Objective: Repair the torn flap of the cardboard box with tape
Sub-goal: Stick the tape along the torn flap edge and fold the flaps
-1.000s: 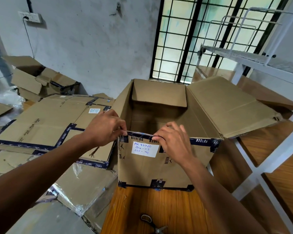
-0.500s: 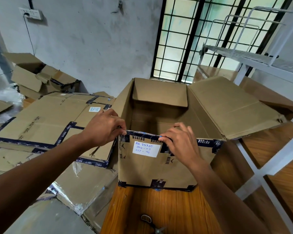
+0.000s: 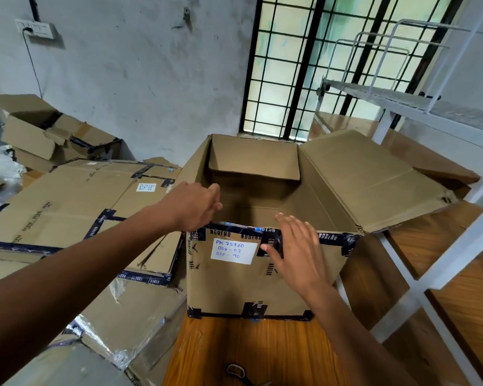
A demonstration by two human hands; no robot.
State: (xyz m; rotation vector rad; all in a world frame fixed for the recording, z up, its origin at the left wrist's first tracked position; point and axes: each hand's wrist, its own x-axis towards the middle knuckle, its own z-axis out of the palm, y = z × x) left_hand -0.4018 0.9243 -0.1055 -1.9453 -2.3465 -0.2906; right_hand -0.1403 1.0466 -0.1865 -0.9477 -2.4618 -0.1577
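Cardboard box (image 3: 251,285): stands open on the wooden surface (image 3: 243,349), near its left edge, top facing up; near wall toward the camera.
Flaps: far flap (image 3: 254,160) folded down into the opening; right flap (image 3: 374,179) splayed outward and down over the surface's right part; near flap folded down flat against the near wall.
Tape (image 3: 234,234): dark blue printed strip running along the near top edge and wrapping both near corners; more dark strips along the bottom edge.
Label (image 3: 233,250): white sticker on the near wall, under the tape, handwritten "PK 75760 / BOX-03 / QTY-90".
Left hand (image 3: 191,204): at the box's near-left top corner, fingers loosely curled above the taped rim; whether it actually pinches the tape, cannot tell.
Right hand (image 3: 296,249): fingers straight and slightly spread, palm laid flat on the near wall right of the label, fingertips reaching over the taped top edge.
Scissors (image 3: 239,373): partly visible at the near edge of the wooden surface, in front of the box, well apart from both hands.
Flattened cartons (image 3: 67,201): stacked just left of the box, banded with the same dark tape; one carries a small white sticker; clear film on the nearer ones.
Open cartons (image 3: 48,132): piled by the wall at far left.
White metal rack (image 3: 402,101): to the right, shelves above and beside the surface.
Barred window (image 3: 313,65): behind the box.
Wall socket (image 3: 37,29): upper left, cable hanging down.
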